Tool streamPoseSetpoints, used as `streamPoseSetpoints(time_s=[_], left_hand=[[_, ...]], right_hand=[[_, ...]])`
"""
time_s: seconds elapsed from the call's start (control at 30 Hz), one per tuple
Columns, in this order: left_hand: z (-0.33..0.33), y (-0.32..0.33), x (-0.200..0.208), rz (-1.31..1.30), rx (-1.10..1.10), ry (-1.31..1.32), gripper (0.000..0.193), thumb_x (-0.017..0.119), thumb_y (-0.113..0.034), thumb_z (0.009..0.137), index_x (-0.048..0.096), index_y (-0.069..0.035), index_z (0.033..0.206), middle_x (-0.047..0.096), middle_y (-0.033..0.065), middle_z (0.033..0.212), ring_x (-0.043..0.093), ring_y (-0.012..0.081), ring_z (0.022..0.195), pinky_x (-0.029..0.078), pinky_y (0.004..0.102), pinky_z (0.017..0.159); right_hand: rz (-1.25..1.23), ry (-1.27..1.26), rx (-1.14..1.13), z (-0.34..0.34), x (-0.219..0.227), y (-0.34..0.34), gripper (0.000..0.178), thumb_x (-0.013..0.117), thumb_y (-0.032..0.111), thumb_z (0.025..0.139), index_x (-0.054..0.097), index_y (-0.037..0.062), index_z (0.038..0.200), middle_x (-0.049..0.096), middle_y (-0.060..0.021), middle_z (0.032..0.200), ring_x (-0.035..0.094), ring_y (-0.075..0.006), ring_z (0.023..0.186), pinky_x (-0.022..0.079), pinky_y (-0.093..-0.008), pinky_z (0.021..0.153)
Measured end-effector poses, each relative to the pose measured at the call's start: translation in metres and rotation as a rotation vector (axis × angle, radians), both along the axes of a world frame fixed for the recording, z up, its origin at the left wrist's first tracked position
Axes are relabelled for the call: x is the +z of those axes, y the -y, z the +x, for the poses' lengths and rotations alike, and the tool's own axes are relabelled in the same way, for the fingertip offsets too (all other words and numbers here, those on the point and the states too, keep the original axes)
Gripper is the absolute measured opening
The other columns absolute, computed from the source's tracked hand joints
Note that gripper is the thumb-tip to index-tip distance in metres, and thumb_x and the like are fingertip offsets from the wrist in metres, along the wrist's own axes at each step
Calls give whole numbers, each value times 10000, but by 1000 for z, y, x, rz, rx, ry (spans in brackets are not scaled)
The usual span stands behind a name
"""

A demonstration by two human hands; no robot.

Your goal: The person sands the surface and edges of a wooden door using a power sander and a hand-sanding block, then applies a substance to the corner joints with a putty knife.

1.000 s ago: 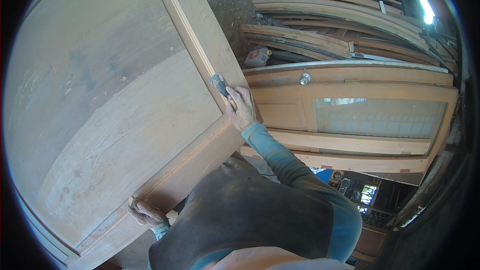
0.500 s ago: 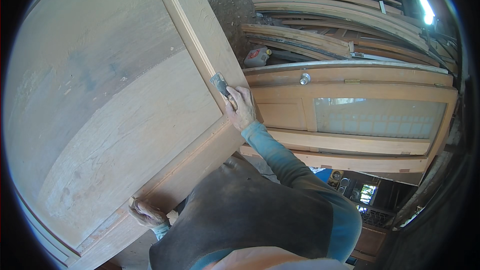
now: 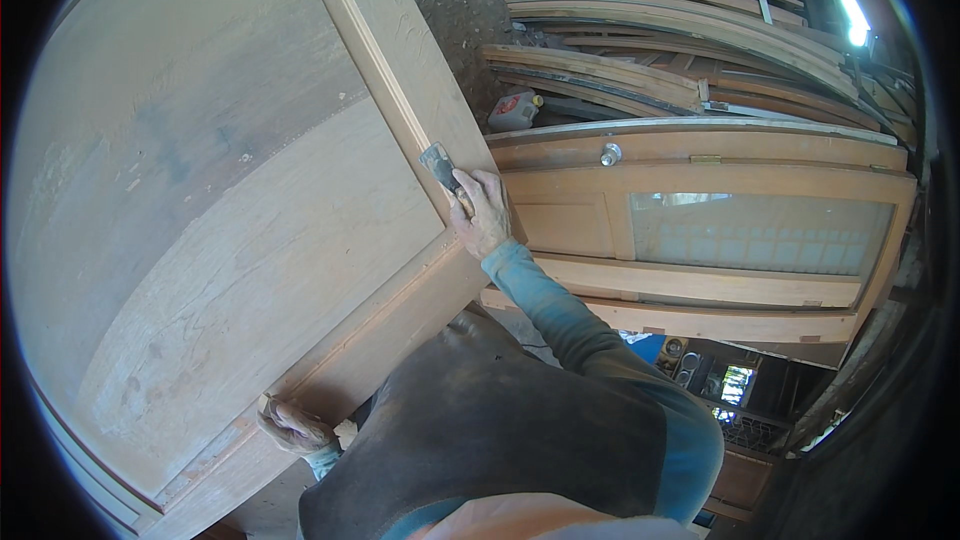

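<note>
A large wooden door panel (image 3: 270, 230) with a raised frame and moulding lies before me. My right hand (image 3: 484, 212) is closed round the handle of a putty knife (image 3: 438, 164); its broad, smeared blade rests at the moulding (image 3: 375, 62) near the panel's right corner. At the near edge of the frame, my left hand (image 3: 296, 428) is curled, with a small pale bit showing at its fingertips. What it holds, if anything, I cannot make out. Pale patches and smears mark the panel's surface.
To the right lies another wooden door (image 3: 570, 225) with a glass pane (image 3: 760, 235) and a round metal knob (image 3: 610, 156). Behind it are stacked long boards (image 3: 680, 25) and a whitish plastic jug (image 3: 514, 112) with a yellow cap.
The putty knife and my right hand have shifted very slightly up the moulding. My left hand stays where it was.
</note>
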State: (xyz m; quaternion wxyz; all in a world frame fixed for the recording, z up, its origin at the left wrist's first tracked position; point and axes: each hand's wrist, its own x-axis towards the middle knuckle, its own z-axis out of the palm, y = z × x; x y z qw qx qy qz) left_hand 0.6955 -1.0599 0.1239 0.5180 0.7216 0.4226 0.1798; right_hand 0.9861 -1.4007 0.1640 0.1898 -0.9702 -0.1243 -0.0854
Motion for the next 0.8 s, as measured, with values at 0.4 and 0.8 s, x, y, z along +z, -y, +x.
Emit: streamPoseSetpoints(time_s=[0.4,0.8], left_hand=[[-7,-7,-3,15,-57,17,456,455,-334,1126,457,99,1271,486,32,816,431,117,707,398,263,608],[2,8,-1,-126,34,118,326,461,-322,1111,546,-8,1126,542,14,797,469,84,685,421,240,593]], right_hand=[[-17,-6,-15,1,-2,-1,611,748,21,796,596,124,1379,546,-194,1230,558,-418,1110,491,-511,949],[74,-126,-57,4,8,-2,526,699,20,863,601,77,1376,559,-216,1266,578,-417,1154,487,-473,1025]])
